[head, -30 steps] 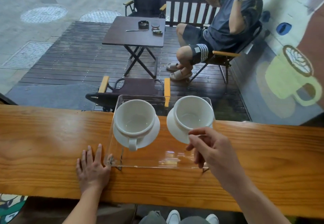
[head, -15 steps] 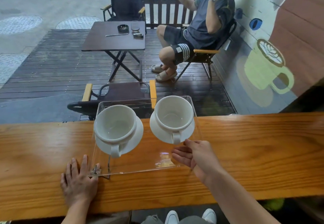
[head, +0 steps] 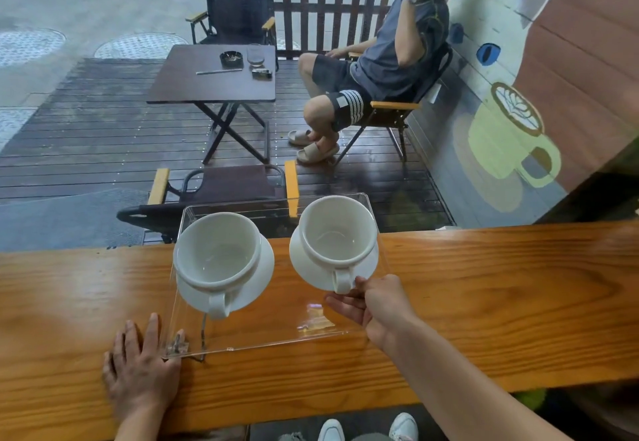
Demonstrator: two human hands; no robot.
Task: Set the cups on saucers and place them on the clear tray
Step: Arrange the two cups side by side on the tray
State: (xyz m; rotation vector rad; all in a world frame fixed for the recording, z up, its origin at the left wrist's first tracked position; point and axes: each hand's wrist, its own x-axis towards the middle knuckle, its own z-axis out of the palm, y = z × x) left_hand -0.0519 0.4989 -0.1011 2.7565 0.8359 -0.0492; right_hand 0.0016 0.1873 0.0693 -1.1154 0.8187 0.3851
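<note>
1. Two white cups, the left cup (head: 218, 250) and the right cup (head: 337, 233), are seated on saucers on the clear tray (head: 262, 333), handles turned toward the person.
2. The right saucer (head: 311, 269) is pinched at its near rim by the right hand (head: 373, 306), apparently for final positioning.
3. The tray's near-left corner is steadied by the left hand (head: 141, 368), laid flat and open on the wooden counter (head: 501, 302).

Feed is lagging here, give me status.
Left hand flat on counter at tray corner. Right hand at right cup handle. Both cups on saucers, on tray. Nothing obstructing.
</note>
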